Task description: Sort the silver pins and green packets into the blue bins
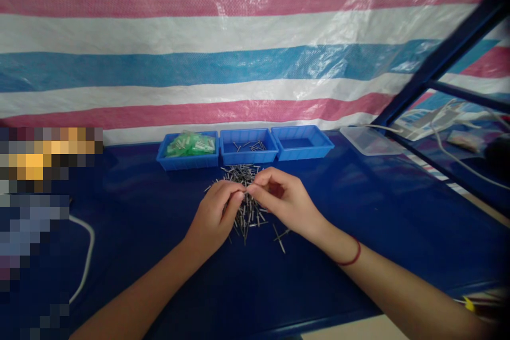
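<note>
A heap of blind rivets (249,215), thin grey metal pins with thicker sleeves, lies spread on the dark blue table. Over the heap, my left hand (215,210) pinches with thumb and forefinger. My right hand (289,199), with a dark red cord at the wrist, pinches from the other side, so that the fingertips of both hands nearly meet. Whatever is between them is too small and covered to make out. Two loose rivets (280,239) lie crossed just below my right hand. Part of the heap is hidden by my fingers.
Behind the heap stand three blue bins in a row: a left bin (160,159) with green-and-clear packets (191,143), a middle bin (249,158) with several rivets, and a right bin (305,154). A clear plastic lid (370,142) lies right of them. A white cable (91,249) runs at left.
</note>
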{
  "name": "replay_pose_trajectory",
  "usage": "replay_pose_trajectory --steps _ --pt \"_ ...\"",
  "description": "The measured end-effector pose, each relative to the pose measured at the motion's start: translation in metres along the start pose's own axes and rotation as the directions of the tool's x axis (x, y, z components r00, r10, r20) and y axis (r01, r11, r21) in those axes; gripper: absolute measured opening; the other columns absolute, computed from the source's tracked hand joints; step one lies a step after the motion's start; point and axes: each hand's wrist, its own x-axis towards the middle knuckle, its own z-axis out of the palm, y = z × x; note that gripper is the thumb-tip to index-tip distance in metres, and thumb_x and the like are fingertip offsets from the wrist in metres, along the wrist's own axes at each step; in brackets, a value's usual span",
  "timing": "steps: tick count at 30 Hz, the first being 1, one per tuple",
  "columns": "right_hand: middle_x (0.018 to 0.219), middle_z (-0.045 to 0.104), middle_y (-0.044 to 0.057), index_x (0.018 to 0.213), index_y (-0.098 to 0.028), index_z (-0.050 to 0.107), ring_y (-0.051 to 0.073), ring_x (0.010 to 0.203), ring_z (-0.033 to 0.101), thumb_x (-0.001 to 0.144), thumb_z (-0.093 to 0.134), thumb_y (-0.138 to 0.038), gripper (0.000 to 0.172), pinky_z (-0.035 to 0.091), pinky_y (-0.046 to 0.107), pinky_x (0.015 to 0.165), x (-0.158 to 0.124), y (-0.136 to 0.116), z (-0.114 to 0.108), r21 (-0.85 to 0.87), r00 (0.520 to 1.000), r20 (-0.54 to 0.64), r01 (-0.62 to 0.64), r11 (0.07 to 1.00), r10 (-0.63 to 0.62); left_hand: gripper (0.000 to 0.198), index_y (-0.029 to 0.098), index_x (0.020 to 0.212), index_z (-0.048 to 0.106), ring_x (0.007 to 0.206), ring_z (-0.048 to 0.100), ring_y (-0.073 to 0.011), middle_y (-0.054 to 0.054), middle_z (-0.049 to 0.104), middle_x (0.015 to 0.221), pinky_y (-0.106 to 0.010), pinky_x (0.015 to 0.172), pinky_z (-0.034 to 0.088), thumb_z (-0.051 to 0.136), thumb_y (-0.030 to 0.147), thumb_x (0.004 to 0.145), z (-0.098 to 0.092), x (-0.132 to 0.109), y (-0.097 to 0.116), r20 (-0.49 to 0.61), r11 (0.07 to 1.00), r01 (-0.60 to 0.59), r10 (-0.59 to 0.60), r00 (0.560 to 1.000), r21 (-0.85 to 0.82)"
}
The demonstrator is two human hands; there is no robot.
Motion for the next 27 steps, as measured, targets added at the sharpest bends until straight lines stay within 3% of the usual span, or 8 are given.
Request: replay_pose_trajectory --steps 5,9,13,17,19,22,24,27 --pt "0.078 0.062 0.002 0.088 -0.017 0.058 0.006 0.049 0.049 0.077 0.066 -0.035 0.023 0.039 0.021 0.042 0.046 0.007 -0.014 -0.036 0.973 -0.232 0.000 0.999 -0.009 0.026 0.020 0.120 0.051 0.091 0.060 -0.0173 -0.005 0.063 0.097 -0.034 0.085 0.047 0.045 0.026 0.095 -0.003 0.002 -0.007 -0.076 0.998 0.031 -0.027 0.997 0.052" --pt "0.098 0.067 0.008 0.110 -0.015 0.060 0.010 0.060 0.059 0.076 0.065 -0.032 0.038 0.047 0.025 0.053 0.070 0.014 -0.022 -0.203 0.981 -0.191 -0.024 0.979 -0.015 0.021 0.020 0.109 0.058 0.100 0.059 -0.0199 -0.007 0.063 0.104 -0.037 0.091 0.046 0.045 0.020 0.093 -0.008 0.005 -0.016 -0.028 0.991 -0.004 0.008 1.000 0.131" --pt "0.103 0.066 0.008 0.115 -0.016 0.057 0.008 0.054 0.057 0.079 0.061 -0.033 0.040 0.048 0.028 0.057 0.055 0.018 -0.020 -0.234 0.987 -0.158 -0.042 0.971 0.005 0.034 0.019 0.106 0.061 0.103 0.057 -0.0196 -0.006 0.062 0.106 -0.037 0.092 0.045 0.037 0.004 0.086 -0.014 0.006 -0.022 0.055 0.982 -0.078 0.070 0.996 0.171" --pt "0.094 0.066 0.006 0.109 -0.015 0.058 0.009 0.056 0.055 0.081 0.057 -0.030 0.031 0.046 0.027 0.056 0.030 0.019 -0.020 -0.262 0.989 -0.140 -0.076 0.962 0.040 0.033 0.020 0.102 0.063 0.098 0.057 -0.0191 -0.005 0.063 0.104 -0.035 0.089 0.046 0.040 0.005 0.084 -0.021 0.008 -0.022 0.175 0.963 -0.170 0.134 0.975 0.209" --pt "0.085 0.066 0.004 0.097 -0.015 0.062 0.010 0.060 0.056 0.081 0.054 -0.023 0.019 0.045 0.026 0.058 0.024 0.017 -0.022 -0.329 0.998 -0.057 -0.052 0.943 0.035 0.027 0.020 0.100 0.064 0.096 0.057 -0.0197 -0.005 0.064 0.102 -0.036 0.087 0.046 0.044 0.010 0.086 -0.022 0.009 -0.019 0.214 0.952 -0.199 0.149 0.965 0.235" --pt "0.083 0.064 0.003 0.082 -0.017 0.066 0.010 0.065 0.056 0.076 0.052 -0.010 0.017 0.045 0.026 0.064 0.023 0.014 -0.027 -0.454 0.977 0.210 0.124 0.882 -0.029 0.022 0.021 0.100 0.066 0.095 0.057 -0.0209 -0.006 0.064 0.101 -0.037 0.086 0.047 0.049 0.014 0.087 -0.020 0.008 -0.015 0.230 0.938 -0.218 0.157 0.960 0.270" --pt "0.087 0.063 0.003 0.082 -0.017 0.068 0.010 0.068 0.055 0.074 0.052 -0.006 0.021 0.044 0.026 0.067 0.024 0.012 -0.030 -0.516 0.937 0.342 0.247 0.820 -0.068 0.022 0.021 0.100 0.066 0.096 0.057 -0.0212 -0.007 0.065 0.102 -0.037 0.085 0.047 0.050 0.015 0.087 -0.017 0.007 -0.013 0.225 0.934 -0.221 0.160 0.961 0.282" --pt "0.092 0.060 0.004 0.089 -0.018 0.068 0.010 0.069 0.054 0.076 0.056 -0.007 0.021 0.044 0.026 0.068 0.022 0.011 -0.032 -0.596 0.914 0.400 0.318 0.737 -0.070 0.022 0.022 0.102 0.066 0.097 0.057 -0.0212 -0.006 0.064 0.103 -0.038 0.085 0.046 0.050 0.016 0.088 -0.014 0.005 -0.014 0.214 0.932 -0.219 0.160 0.964 0.290"
